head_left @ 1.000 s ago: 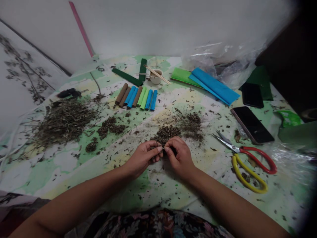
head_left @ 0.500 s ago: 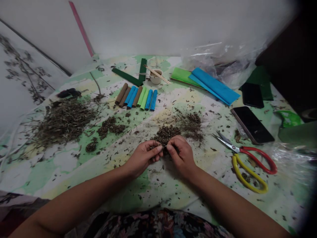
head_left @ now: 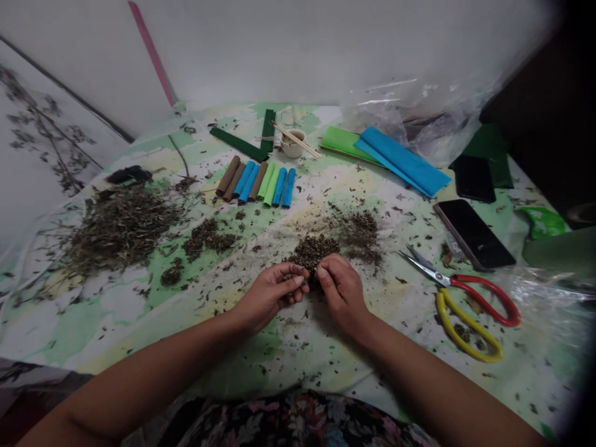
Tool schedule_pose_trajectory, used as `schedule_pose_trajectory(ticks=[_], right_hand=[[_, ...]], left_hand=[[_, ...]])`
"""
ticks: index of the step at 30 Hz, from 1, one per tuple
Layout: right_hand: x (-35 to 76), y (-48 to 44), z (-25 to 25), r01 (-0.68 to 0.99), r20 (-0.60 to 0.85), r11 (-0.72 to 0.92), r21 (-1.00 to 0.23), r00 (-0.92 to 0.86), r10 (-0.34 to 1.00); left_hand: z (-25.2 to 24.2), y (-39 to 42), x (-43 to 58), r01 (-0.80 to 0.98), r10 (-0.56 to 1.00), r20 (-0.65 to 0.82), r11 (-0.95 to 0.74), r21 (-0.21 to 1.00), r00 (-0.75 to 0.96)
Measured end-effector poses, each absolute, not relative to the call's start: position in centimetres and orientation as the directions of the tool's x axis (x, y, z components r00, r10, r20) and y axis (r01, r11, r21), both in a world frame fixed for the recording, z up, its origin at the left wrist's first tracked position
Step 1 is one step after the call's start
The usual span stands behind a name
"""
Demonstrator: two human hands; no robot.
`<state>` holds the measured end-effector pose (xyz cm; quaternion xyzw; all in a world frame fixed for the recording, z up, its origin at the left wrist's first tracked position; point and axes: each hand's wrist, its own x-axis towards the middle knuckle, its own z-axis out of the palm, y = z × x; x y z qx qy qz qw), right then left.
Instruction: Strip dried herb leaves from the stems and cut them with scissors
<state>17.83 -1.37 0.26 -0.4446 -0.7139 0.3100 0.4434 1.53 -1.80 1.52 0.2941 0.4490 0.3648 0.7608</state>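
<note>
Dark brown crumbled leaf [head_left: 317, 247] lies heaped just beyond the left hand [head_left: 275, 289] and right hand [head_left: 343, 287], between the table's [head_left: 123, 305] side edges. The hands sit slightly apart, each with thumb drawn to fingers (whether a shred is pinched there, I cannot tell). A careless knuckle could scatter the loose heap; the right hand, swung toward the table's right edge, could meet the scissors [head_left: 444, 280], whose parted blades point inward.

Anything in the grip of the left hand [head_left: 279, 288] is too small to tell. The right hand [head_left: 342, 288] partly hides the dark crumbled heap [head_left: 315, 248]. The blue sheet [head_left: 404, 162] partly covers the green sheet [head_left: 345, 143]. The bottom edge crops both forearms [head_left: 158, 363].
</note>
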Motion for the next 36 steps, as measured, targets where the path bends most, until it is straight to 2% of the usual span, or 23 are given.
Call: schedule_pose_trajectory(ticks=[10, 25, 31, 36], right_hand=[[17.62, -1.50, 0.43, 0.302, 0.404, 0.498, -0.813, -0.323, 0.856], [17.83, -1.36, 0.41, 0.357, 0.331, 0.389, -0.849, -0.215, 0.919], [17.75, -1.49, 0.47, 0.342, 0.317, 0.411, -0.845, -0.298, 0.900], [17.58, -1.47, 0.30, 0.326, 0.313, 0.406, -0.854, -0.304, 0.900]], left_hand=[[1.11, -1.93, 1.56, -0.271, 0.843, -0.440, 0.522, 0.809, 0.310], [1.79, -1.62, 1.55, -0.324, 0.812, -0.465, 0.572, 0.753, 0.354], [1.57, -1.62, 1.49, -0.379, 0.821, -0.441, 0.563, 0.735, 0.364], [1.54, -1.80, 1.40, -0.347, 0.825, -0.436, 0.552, 0.758, 0.360]])
